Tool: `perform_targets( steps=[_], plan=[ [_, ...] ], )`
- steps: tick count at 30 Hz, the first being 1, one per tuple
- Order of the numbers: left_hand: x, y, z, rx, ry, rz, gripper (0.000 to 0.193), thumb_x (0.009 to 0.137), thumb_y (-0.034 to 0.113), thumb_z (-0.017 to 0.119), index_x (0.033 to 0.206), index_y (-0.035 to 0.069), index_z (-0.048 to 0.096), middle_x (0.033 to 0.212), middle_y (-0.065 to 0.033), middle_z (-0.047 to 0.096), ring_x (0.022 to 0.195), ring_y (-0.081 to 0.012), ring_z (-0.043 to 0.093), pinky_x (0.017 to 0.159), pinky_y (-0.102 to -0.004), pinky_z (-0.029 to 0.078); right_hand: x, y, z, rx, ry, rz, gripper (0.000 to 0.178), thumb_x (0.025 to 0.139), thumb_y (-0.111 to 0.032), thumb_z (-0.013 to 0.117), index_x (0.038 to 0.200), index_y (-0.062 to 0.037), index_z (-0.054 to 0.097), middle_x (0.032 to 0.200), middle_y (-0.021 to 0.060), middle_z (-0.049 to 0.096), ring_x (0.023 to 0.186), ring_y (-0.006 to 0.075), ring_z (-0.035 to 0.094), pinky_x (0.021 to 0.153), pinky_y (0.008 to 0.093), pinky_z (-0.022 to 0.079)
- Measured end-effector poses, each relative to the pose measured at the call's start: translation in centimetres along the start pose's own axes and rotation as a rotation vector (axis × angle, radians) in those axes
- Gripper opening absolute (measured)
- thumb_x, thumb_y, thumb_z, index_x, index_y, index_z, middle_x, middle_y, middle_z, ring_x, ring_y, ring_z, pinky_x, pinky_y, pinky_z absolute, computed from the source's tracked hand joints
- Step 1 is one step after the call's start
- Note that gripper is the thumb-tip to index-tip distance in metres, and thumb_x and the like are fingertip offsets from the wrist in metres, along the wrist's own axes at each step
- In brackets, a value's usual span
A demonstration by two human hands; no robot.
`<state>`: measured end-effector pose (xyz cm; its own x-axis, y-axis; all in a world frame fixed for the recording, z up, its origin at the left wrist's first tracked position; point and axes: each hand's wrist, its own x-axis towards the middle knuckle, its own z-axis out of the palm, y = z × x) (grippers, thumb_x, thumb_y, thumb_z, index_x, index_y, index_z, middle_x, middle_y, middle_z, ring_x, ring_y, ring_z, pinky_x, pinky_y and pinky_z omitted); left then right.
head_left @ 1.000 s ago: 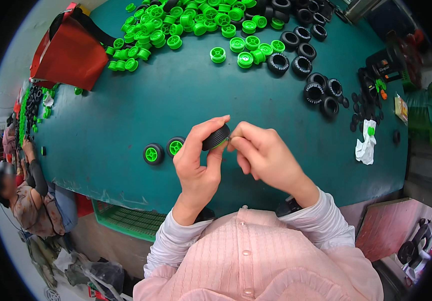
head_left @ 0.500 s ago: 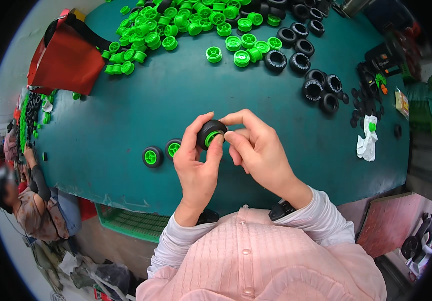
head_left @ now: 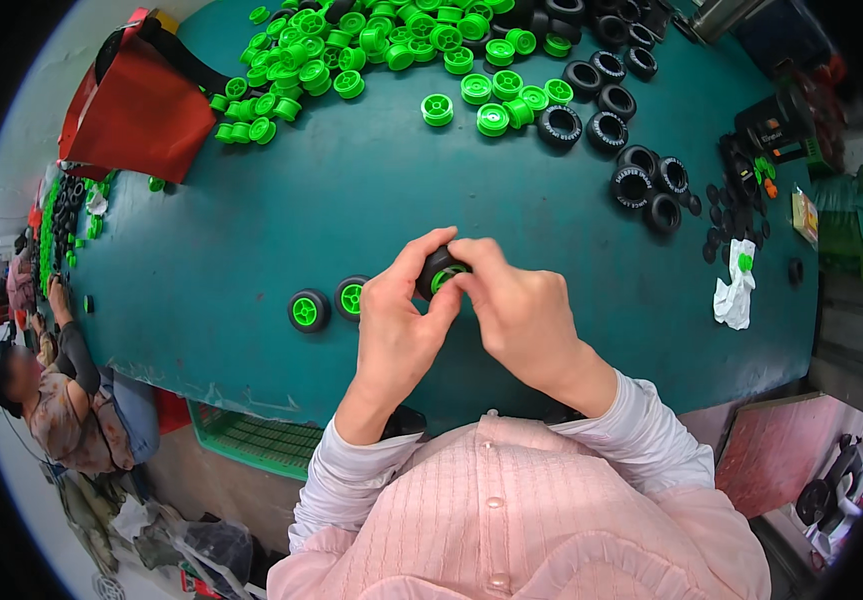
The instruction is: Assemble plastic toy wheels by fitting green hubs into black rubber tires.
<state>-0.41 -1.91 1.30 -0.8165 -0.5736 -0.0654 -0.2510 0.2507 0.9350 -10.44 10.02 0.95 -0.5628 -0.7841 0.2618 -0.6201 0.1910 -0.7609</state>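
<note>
Between my two hands is a toy wheel [head_left: 437, 271], a black tyre with a bright green rim inside it. My left hand [head_left: 396, 318] is closed round its left side, thumb at the lower edge and fingers over the top. My right hand [head_left: 526, 315] grips the wheel's right side, with thumb and forefinger pressed at the rim; those fingers are slightly blurred. Just left of my hands, a finished-looking wheel [head_left: 351, 297] lies on the green table [head_left: 251, 230], partly hidden by my left hand. Beside it rests another black-and-green wheel [head_left: 307, 311].
Green rims [head_left: 391, 45] are heaped at the far side, with black tyres [head_left: 607, 131] to their right. A red bin [head_left: 136, 110] stands far left. At the right lie a crumpled white paper [head_left: 734, 290] and small black discs [head_left: 716, 215]. A co-worker [head_left: 71, 400] sits at the left edge.
My hands and the wheel have shifted slightly right. The right hand has turned, its fingers closing in over the tyre and the rim.
</note>
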Motion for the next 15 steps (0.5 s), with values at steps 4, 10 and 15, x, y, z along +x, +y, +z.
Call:
perform_targets(
  steps=[4,10,15],
  plan=[
    [-0.7,-0.3,1.6,-0.338,0.125,0.048,0.045,0.091,-0.007,0.064,0.135,-0.004,0.056,0.114,-0.0059,0.066,0.096,-0.0093,0.063,0.084,-0.0228,0.052,0.0,-0.2,-0.2,0.074,0.017,0.1,0.028,0.092,-0.002,0.062,0.119,-0.0059,0.057,0.073,0.0114,0.07,0.062,0.0339,0.069,0.05,0.0422,0.05],
    [-0.7,-0.8,0.5,-0.387,-0.022,-0.063,0.039,0.094,-0.006,0.063,0.133,-0.005,0.057,0.111,-0.0065,0.066,0.097,-0.0098,0.064,0.083,-0.0234,0.055,-0.3,-0.3,-0.3,-0.023,0.012,-0.008,0.028,0.09,-0.001,0.063,0.118,-0.0052,0.057,0.076,0.0112,0.071,0.063,0.0313,0.07,0.05,0.0405,0.051],
    [0.1,-0.3,-1.1,-0.243,-0.235,-0.119,0.042,0.093,-0.006,0.063,0.135,-0.005,0.055,0.113,-0.0077,0.067,0.097,-0.0109,0.065,0.084,-0.0246,0.057,-0.7,0.5,-0.1,-0.239,0.018,-0.236,0.032,0.087,0.0,0.063,0.118,-0.0043,0.057,0.079,0.0103,0.072,0.066,0.0283,0.072,0.051,0.0378,0.052]
  ],
)
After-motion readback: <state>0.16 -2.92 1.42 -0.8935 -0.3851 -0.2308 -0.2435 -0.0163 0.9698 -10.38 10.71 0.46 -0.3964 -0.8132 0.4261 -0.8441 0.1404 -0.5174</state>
